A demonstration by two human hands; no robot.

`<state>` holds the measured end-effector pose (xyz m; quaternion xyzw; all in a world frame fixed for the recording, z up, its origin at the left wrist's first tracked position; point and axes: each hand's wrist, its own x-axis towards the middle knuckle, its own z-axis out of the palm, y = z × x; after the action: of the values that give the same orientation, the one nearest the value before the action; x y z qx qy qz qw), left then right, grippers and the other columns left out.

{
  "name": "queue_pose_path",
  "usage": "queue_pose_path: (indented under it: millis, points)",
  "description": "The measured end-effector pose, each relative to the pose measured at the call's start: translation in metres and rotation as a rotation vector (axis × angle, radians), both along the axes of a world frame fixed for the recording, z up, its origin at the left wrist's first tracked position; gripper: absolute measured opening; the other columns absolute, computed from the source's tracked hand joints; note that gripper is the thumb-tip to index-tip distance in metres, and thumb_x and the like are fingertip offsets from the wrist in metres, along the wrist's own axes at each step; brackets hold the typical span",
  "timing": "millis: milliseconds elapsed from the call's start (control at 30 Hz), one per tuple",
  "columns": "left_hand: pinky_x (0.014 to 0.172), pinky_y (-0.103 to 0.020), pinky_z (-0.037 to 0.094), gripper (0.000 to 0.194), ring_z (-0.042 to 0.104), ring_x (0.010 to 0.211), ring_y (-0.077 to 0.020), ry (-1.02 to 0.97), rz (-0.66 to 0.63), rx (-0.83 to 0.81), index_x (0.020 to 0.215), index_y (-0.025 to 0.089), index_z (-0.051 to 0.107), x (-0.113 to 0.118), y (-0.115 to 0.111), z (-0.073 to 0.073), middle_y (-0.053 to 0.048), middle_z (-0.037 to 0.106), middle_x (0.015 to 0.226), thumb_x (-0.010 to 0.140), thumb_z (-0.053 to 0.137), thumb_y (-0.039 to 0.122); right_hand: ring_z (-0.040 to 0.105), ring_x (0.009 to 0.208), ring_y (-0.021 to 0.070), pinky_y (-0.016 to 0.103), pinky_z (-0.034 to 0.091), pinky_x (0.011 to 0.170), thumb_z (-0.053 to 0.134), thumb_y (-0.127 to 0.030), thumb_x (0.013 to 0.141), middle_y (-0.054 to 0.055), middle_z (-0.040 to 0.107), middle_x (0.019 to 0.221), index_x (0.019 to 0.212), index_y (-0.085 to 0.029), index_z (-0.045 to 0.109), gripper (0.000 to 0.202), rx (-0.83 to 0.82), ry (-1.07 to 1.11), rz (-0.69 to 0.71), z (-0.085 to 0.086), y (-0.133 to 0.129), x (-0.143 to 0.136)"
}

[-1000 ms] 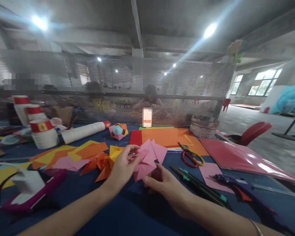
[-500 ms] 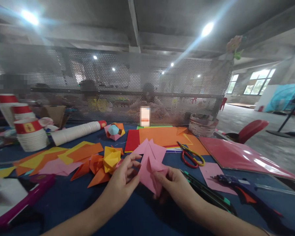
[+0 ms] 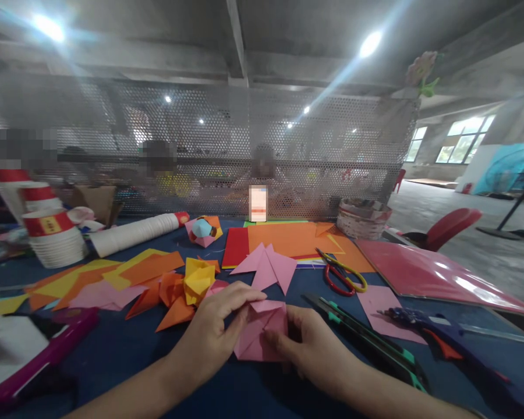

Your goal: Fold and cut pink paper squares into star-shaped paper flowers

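A pink folded paper [image 3: 261, 337] with creased flaps is held low over the blue table, between both hands. My left hand [image 3: 225, 320] grips its left and upper edge, fingers curled over the top. From the right, my right hand [image 3: 303, 337] pinches it, thumb across the front; the fingers behind are hidden. Just beyond lie pink folded pieces [image 3: 268, 267] with pointed tips. Left of my left hand rests a yellow and orange folded paper flower [image 3: 198, 282]. A green and black utility knife [image 3: 371, 340] lies right of my right hand.
Scissors [image 3: 343, 273] and a glue gun [image 3: 441, 334] lie on the right, near a glossy red pack [image 3: 436, 276]. Orange sheets [image 3: 288, 235] are at the back. Stacked paper cups [image 3: 55, 238] and a purple tape dispenser [image 3: 48, 355] stand left. A perforated screen [image 3: 209, 174] borders the table.
The pink paper in my hands has turned and come lower and nearer; it now looks squarer with a flap folded at the top. The pink pieces behind are more exposed.
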<state>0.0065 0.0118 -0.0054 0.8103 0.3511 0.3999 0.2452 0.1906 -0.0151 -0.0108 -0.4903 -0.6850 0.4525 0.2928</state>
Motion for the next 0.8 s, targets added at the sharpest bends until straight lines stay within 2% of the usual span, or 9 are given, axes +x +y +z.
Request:
queue_pose_path:
  millis: [233, 400, 600, 800]
  points:
    - [0.072, -0.027, 0.046, 0.021, 0.062, 0.081, -0.0183, -0.045, 0.029, -0.257, 0.084, 0.02, 0.069, -0.001, 0.008, 0.007, -0.002, 0.068, 0.082, 0.085, 0.051, 0.029, 0.039, 0.059, 0.0088, 0.019, 0.03, 0.05, 0.048, -0.023, 0.083, -0.003, 0.047, 0.066, 0.072, -0.016, 0.052, 0.013, 0.133, -0.084, 0.008, -0.004, 0.002, 0.003]
    - [0.066, -0.026, 0.045, 0.026, 0.06, 0.074, -0.0176, -0.113, 0.006, -0.424, 0.074, 0.015, 0.066, -0.002, 0.009, 0.013, -0.003, 0.066, 0.074, 0.082, 0.053, 0.036, 0.033, 0.059, 0.0089, 0.02, 0.027, 0.051, 0.047, -0.021, 0.081, -0.004, 0.04, 0.063, 0.067, -0.017, 0.046, 0.015, 0.188, -0.137, 0.018, -0.005, 0.004, 0.005]
    - [0.067, -0.024, 0.043, 0.023, 0.056, 0.075, -0.0144, -0.167, -0.074, -0.457, 0.089, 0.018, 0.067, -0.002, 0.01, 0.007, -0.002, 0.066, 0.084, 0.08, 0.06, 0.038, 0.031, 0.056, 0.0081, 0.021, 0.024, 0.048, 0.048, -0.02, 0.079, -0.006, 0.036, 0.06, 0.064, -0.018, 0.043, 0.016, 0.208, -0.192, 0.035, -0.003, 0.001, 0.004]
    - [0.071, -0.024, 0.042, 0.016, 0.058, 0.08, -0.0153, -0.162, -0.194, -0.438, 0.086, 0.022, 0.074, -0.001, 0.012, 0.005, -0.002, 0.067, 0.087, 0.078, 0.066, 0.034, 0.031, 0.053, 0.0073, 0.02, 0.024, 0.046, 0.049, -0.02, 0.077, -0.007, 0.037, 0.057, 0.062, -0.019, 0.041, 0.016, 0.215, -0.238, 0.056, -0.005, -0.001, 0.003]
